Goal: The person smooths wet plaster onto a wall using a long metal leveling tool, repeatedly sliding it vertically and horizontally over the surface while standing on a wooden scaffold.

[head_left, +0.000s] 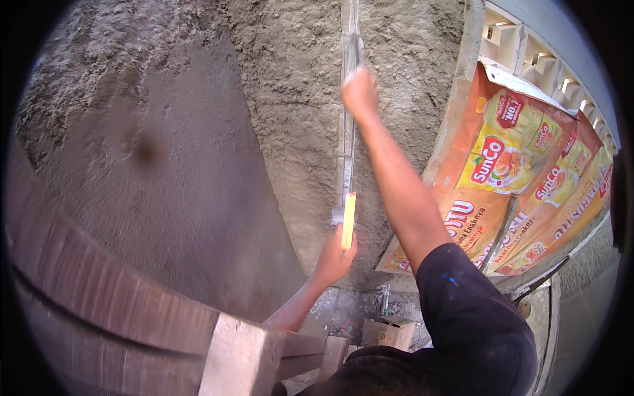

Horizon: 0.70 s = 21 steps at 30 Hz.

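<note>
A narrow grey strip point(345, 142), like a conduit or metal channel, runs vertically up the rough plaster wall point(297, 86). My right hand point(362, 92), raised high, is closed in a fist against the strip's upper part. Motion blur smears a dark, thin shape just above the fist, so what it grips is unclear. Lower down, my left hand point(338, 256) is closed around a short, flat yellow bar point(349, 221), which points upward beside the strip's lower end. A small grey patch shows next to the bar, too blurred to name.
Smooth grey plaster point(198, 185) covers the wall on the left. An orange and yellow printed banner point(489, 198) hangs at right, below pale ventilation blocks point(528, 56). Wooden planks point(125, 284) and a post point(241, 353) cross the lower left. A cardboard box point(388, 333) lies below.
</note>
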Available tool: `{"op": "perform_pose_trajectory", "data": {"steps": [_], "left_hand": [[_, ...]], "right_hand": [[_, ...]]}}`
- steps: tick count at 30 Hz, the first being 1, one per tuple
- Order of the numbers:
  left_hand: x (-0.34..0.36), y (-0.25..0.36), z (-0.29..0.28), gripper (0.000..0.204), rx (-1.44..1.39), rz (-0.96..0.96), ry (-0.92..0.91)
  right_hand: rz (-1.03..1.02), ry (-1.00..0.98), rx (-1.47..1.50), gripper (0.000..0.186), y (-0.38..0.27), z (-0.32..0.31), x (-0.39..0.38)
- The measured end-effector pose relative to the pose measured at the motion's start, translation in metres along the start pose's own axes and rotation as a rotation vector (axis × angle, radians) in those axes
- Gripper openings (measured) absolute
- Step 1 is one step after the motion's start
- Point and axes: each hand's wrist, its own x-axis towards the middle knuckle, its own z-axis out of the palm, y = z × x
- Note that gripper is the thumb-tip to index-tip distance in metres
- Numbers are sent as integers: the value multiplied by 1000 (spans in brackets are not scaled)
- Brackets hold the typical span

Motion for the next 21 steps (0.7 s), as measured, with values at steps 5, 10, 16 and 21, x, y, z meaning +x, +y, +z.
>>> {"op": "perform_pose_trajectory", "data": {"steps": [5, 10, 16, 21], "left_hand": [[-64, -50, -1, 27, 83, -132, -87], [24, -17, -15, 30, -4, 170, 22], [128, 87, -44, 14, -50, 304, 12], [136, 70, -59, 12, 34, 330, 100]], "right_hand": [[62, -49, 40, 25, 46, 35, -77], [-204, 85, 117, 22, -46, -31, 10], [-141, 88, 46, 22, -117, -80, 126], [-126, 116, 42, 26, -111, -52, 133]]}}
